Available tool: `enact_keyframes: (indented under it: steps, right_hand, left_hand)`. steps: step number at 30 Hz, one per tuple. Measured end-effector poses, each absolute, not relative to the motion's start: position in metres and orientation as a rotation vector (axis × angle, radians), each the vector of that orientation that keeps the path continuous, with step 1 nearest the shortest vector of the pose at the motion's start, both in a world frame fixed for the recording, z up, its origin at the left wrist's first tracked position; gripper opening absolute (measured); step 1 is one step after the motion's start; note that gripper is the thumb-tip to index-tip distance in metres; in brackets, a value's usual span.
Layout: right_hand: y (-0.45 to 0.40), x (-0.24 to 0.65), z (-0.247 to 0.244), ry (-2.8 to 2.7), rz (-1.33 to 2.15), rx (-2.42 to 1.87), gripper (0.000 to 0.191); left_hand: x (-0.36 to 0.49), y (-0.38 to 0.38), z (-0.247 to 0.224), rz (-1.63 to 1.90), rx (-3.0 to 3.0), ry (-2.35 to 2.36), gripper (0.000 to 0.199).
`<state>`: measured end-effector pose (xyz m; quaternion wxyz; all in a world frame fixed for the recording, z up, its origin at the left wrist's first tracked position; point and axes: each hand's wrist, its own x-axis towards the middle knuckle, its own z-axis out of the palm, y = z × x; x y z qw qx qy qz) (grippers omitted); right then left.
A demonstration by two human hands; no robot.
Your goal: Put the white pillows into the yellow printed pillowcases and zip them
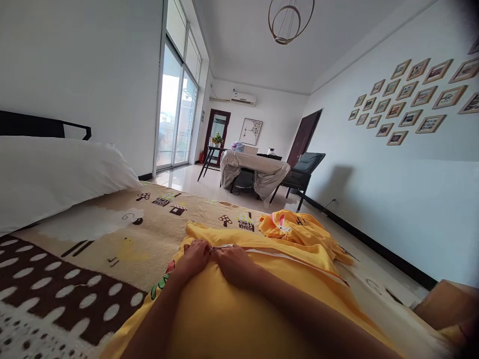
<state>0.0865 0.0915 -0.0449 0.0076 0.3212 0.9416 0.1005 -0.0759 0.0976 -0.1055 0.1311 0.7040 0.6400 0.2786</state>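
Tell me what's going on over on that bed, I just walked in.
A person's left hand and right hand are close together, pinching the edge of a large yellow cloth item where a white strip begins. The strip runs off to the right. Beyond it, a crumpled yellow printed cloth lies on a beige and brown patterned blanket, with a plump white pillow at the left.

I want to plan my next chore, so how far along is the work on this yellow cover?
The yellow cover is already laid over the patterned blanket and looks rounded, perhaps filled. Both the left hand and right hand pinch it at one end of a long white-edged strip. That strip runs off to the right, apparently unfastened, so closing it is probably what's left.
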Motion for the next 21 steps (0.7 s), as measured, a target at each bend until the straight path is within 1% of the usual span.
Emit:
enact_keyframes:
  steps: [7,13,17,21]
  right_hand:
    - [0.103,0.069,-0.041,2.818,0.317,1.109,0.024]
    - [0.106,0.049,-0.047,2.830,0.338,1.211,0.026]
    - [0.105,0.048,-0.050,2.854,0.382,1.239,0.030]
    - [0.104,0.051,-0.051,2.870,0.439,1.177,0.028]
  left_hand:
    - [-0.076,0.096,-0.103,0.809,2.053,1.870,0.019]
    - [-0.078,0.095,-0.098,0.861,2.046,1.880,0.020]
    - [-0.081,0.093,-0.091,0.913,2.018,1.878,0.015]
    - [-0.083,0.092,-0.085,0.950,1.999,1.835,0.011]
